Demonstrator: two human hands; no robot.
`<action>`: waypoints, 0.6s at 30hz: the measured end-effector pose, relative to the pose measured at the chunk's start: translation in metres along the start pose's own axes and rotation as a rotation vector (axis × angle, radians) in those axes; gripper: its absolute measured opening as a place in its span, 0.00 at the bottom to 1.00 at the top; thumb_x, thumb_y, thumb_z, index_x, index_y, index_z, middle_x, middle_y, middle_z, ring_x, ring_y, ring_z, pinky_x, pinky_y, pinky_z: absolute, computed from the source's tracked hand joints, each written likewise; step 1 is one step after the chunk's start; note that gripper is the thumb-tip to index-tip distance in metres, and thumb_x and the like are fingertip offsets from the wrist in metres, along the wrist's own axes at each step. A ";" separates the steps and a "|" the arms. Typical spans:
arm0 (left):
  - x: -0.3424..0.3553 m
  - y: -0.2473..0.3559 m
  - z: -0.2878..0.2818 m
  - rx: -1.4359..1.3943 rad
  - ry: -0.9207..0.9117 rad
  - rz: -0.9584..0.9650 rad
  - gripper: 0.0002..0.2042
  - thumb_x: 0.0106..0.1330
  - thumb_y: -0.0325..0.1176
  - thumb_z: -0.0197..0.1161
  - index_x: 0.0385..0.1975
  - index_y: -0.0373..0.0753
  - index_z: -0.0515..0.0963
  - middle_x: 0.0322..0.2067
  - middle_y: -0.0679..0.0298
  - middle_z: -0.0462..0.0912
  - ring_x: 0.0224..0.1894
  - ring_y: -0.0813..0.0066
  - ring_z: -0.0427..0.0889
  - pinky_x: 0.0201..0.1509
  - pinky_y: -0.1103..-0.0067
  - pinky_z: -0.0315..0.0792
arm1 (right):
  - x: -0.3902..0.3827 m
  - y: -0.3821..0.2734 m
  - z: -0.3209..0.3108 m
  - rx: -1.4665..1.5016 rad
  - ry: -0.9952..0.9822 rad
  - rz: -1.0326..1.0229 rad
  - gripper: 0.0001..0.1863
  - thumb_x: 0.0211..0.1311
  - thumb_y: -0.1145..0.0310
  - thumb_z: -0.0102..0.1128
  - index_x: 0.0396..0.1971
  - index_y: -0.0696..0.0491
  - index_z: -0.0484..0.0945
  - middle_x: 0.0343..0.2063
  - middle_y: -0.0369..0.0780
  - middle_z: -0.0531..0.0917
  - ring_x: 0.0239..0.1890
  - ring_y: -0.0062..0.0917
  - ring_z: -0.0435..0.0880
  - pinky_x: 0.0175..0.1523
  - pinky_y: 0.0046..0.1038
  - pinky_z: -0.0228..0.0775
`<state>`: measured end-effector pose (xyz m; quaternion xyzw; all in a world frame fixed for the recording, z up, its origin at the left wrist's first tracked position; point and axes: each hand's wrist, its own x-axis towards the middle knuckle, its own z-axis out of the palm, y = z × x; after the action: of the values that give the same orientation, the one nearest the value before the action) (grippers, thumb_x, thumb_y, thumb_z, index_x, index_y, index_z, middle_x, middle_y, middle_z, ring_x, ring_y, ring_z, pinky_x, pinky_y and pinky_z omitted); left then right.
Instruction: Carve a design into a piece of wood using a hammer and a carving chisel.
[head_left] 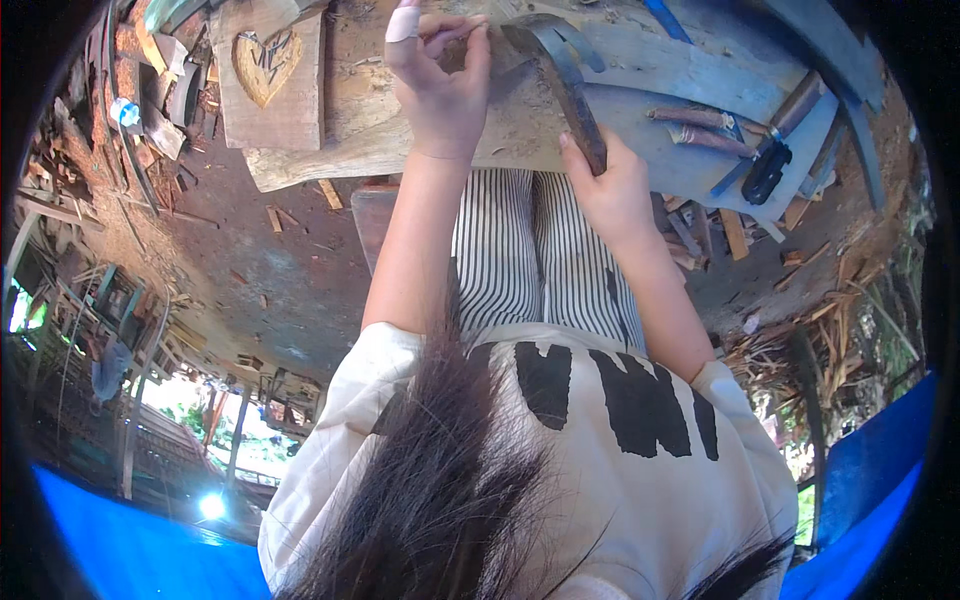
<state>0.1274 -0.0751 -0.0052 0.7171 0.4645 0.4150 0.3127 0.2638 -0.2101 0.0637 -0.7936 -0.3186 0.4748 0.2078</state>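
Observation:
My left hand is over the weathered wooden board, its wrapped forefinger raised and its thumb and other fingers closed at something I cannot make out. My right hand grips the lower end of a dark, curved tool, whose bent upper end reaches beside my left hand. A wooden block with a carved heart lies at the board's left. At the right lie slim wooden-handled tools and a black-handled tool.
Wood scraps and shavings cover parts of the floor on both sides. My legs are beneath the board's edge. Blue sheeting hangs at the lower sides, and a blue strip lies at the board's back.

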 end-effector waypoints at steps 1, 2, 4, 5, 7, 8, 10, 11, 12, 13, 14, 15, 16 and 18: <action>0.000 0.000 0.001 -0.027 0.007 -0.033 0.39 0.55 0.14 0.67 0.61 0.41 0.47 0.41 0.54 0.74 0.40 0.71 0.82 0.48 0.80 0.81 | -0.001 -0.004 -0.002 0.015 0.025 -0.032 0.17 0.62 0.59 0.62 0.37 0.60 0.79 0.22 0.52 0.82 0.28 0.47 0.84 0.34 0.38 0.74; 0.000 0.000 0.001 -0.053 0.015 -0.067 0.39 0.55 0.14 0.67 0.61 0.40 0.47 0.41 0.54 0.74 0.40 0.71 0.82 0.47 0.81 0.81 | -0.002 -0.008 -0.004 0.031 0.048 -0.065 0.17 0.62 0.59 0.62 0.36 0.60 0.79 0.21 0.50 0.81 0.27 0.46 0.84 0.33 0.37 0.74; -0.004 -0.009 -0.001 -0.111 0.037 -0.091 0.41 0.53 0.17 0.70 0.61 0.40 0.48 0.43 0.54 0.75 0.41 0.69 0.82 0.48 0.78 0.80 | -0.004 -0.019 -0.010 0.041 0.056 -0.094 0.16 0.62 0.60 0.63 0.35 0.60 0.78 0.20 0.49 0.81 0.26 0.44 0.84 0.32 0.36 0.73; -0.006 -0.014 -0.001 -0.176 0.043 -0.109 0.43 0.51 0.19 0.73 0.62 0.41 0.48 0.45 0.54 0.76 0.42 0.66 0.82 0.50 0.76 0.79 | -0.004 -0.023 -0.012 0.060 0.075 -0.113 0.16 0.62 0.60 0.63 0.34 0.60 0.78 0.19 0.49 0.81 0.25 0.43 0.84 0.31 0.36 0.73; -0.010 -0.018 0.002 -0.219 0.069 -0.090 0.43 0.55 0.16 0.68 0.65 0.43 0.47 0.43 0.55 0.75 0.42 0.69 0.80 0.47 0.78 0.79 | -0.006 -0.027 -0.015 0.002 0.076 -0.183 0.15 0.62 0.61 0.63 0.34 0.59 0.77 0.19 0.48 0.81 0.24 0.42 0.84 0.30 0.35 0.73; -0.012 -0.020 0.002 -0.268 0.079 -0.063 0.42 0.58 0.14 0.63 0.68 0.46 0.46 0.41 0.56 0.74 0.41 0.72 0.79 0.43 0.80 0.78 | -0.005 -0.029 -0.015 -0.047 0.091 -0.244 0.14 0.62 0.61 0.64 0.34 0.59 0.77 0.18 0.47 0.80 0.24 0.41 0.85 0.30 0.35 0.73; -0.014 -0.023 0.002 -0.241 0.075 -0.073 0.43 0.57 0.13 0.63 0.68 0.47 0.44 0.42 0.55 0.74 0.41 0.72 0.79 0.43 0.80 0.78 | -0.001 -0.024 -0.013 -0.046 0.094 -0.291 0.13 0.62 0.62 0.64 0.35 0.58 0.77 0.18 0.47 0.80 0.24 0.43 0.84 0.28 0.35 0.72; -0.015 -0.025 0.002 -0.215 0.053 -0.076 0.44 0.57 0.12 0.62 0.68 0.47 0.42 0.42 0.55 0.74 0.41 0.72 0.79 0.42 0.81 0.78 | 0.001 -0.025 -0.013 -0.096 0.058 -0.274 0.13 0.62 0.63 0.64 0.35 0.58 0.77 0.18 0.47 0.80 0.24 0.43 0.84 0.28 0.35 0.72; -0.015 -0.023 0.002 -0.215 0.071 -0.082 0.44 0.57 0.12 0.62 0.68 0.47 0.42 0.42 0.55 0.74 0.41 0.72 0.79 0.42 0.81 0.78 | 0.003 -0.024 -0.014 -0.149 0.024 -0.257 0.13 0.61 0.63 0.65 0.36 0.58 0.77 0.19 0.47 0.80 0.25 0.43 0.85 0.28 0.35 0.72; -0.015 -0.020 0.002 -0.217 0.059 -0.100 0.44 0.56 0.12 0.62 0.68 0.47 0.43 0.42 0.55 0.74 0.41 0.71 0.79 0.42 0.80 0.78 | 0.006 -0.023 -0.013 -0.163 0.016 -0.266 0.13 0.61 0.63 0.65 0.36 0.58 0.77 0.19 0.47 0.80 0.25 0.43 0.85 0.28 0.35 0.72; -0.015 -0.017 0.003 -0.220 0.047 -0.117 0.44 0.56 0.12 0.61 0.68 0.47 0.43 0.42 0.55 0.74 0.41 0.71 0.79 0.42 0.80 0.78 | 0.008 -0.021 -0.013 -0.198 0.003 -0.237 0.13 0.61 0.63 0.64 0.36 0.58 0.77 0.19 0.47 0.81 0.24 0.44 0.84 0.28 0.36 0.72; -0.016 -0.018 0.002 -0.217 0.065 -0.123 0.44 0.56 0.12 0.61 0.68 0.47 0.43 0.42 0.55 0.74 0.41 0.71 0.79 0.42 0.80 0.78 | 0.010 -0.020 -0.012 -0.231 -0.012 -0.211 0.12 0.61 0.64 0.64 0.36 0.58 0.77 0.19 0.48 0.81 0.24 0.44 0.84 0.28 0.36 0.73; -0.016 -0.019 0.002 -0.245 0.062 -0.128 0.44 0.56 0.12 0.61 0.68 0.47 0.43 0.42 0.55 0.74 0.40 0.71 0.79 0.42 0.80 0.78 | 0.009 -0.021 -0.011 -0.243 -0.021 -0.220 0.12 0.61 0.64 0.64 0.36 0.58 0.77 0.19 0.48 0.81 0.24 0.44 0.84 0.28 0.36 0.73; -0.017 -0.022 0.004 -0.277 0.079 -0.138 0.44 0.56 0.12 0.62 0.68 0.48 0.43 0.42 0.55 0.74 0.40 0.71 0.79 0.42 0.79 0.77 | 0.006 -0.025 -0.010 -0.155 0.066 -0.362 0.12 0.62 0.64 0.63 0.34 0.58 0.76 0.18 0.48 0.80 0.23 0.45 0.83 0.28 0.37 0.72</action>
<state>0.1186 -0.0823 -0.0308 0.6165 0.4629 0.4807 0.4179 0.2665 -0.1882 0.0807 -0.7521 -0.4846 0.3776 0.2384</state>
